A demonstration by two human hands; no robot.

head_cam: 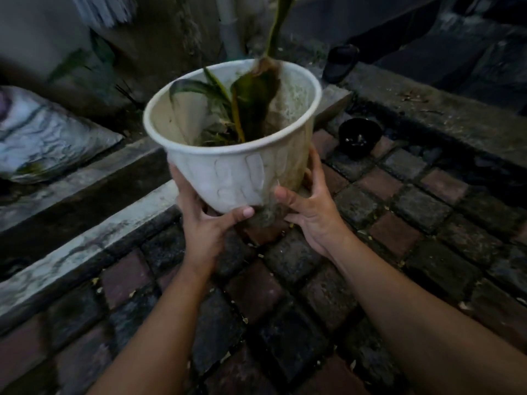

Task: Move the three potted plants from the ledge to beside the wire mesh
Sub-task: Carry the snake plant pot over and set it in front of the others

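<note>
Dim paving of dark and reddish blocks is lying under you, with a concrete ledge running along your left and a stuffed sack resting above it.

You are carrying the white pot in both hands, clear of the ground and over the edge of the paving, tilted with its mouth toward you. Your left hand is curling round the lower left wall, thumb pressing at the base. Your right hand is cupping the lower right side, fingers spread along the wall. Both are closed firmly on the pot, low down.

The plant is leaning toward the far rim, and a clump of roots is hanging out at the base between your thumbs.

Recommendation: you are gripping low on a top-heavy load, so level the pot before walking and slide one palm beneath the base to support the root mass. Watch the small black pot on the paving ahead to the right. No wire mesh is showing, so the set-down spot cannot be judged.
</note>
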